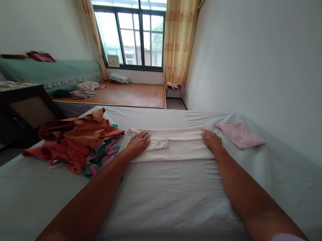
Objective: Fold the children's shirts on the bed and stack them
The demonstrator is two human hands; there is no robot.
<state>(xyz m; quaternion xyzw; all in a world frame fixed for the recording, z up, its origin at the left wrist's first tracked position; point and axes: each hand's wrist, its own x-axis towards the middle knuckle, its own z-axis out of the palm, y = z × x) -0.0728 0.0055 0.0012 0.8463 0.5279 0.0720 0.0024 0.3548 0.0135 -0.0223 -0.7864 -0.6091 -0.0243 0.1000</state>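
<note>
A cream-coloured garment (186, 149) lies in a long folded strip on the white sheet, with a sleeve-like piece folded across its left half. My left hand (139, 142) rests flat on its left end, fingers stretched out. At the opposite end, my right hand (211, 139) lies over the upper right corner, its fingers extended on the cloth. To the right of that hand is a folded pink garment (240, 135). A heap of clothes lies left of my left arm: an orange-brown garment (82, 129) on top, a red one (68, 153) and a green-and-purple one (103, 155) beneath.
The white sheet (173, 202) covers the bed under my hands. Beyond it stands another bed with a brown mat (135, 93) and some clothes (84, 90). A dark cabinet (28, 107) is at left, a small stool (174, 87) near the curtain, a wall (259, 61) at right.
</note>
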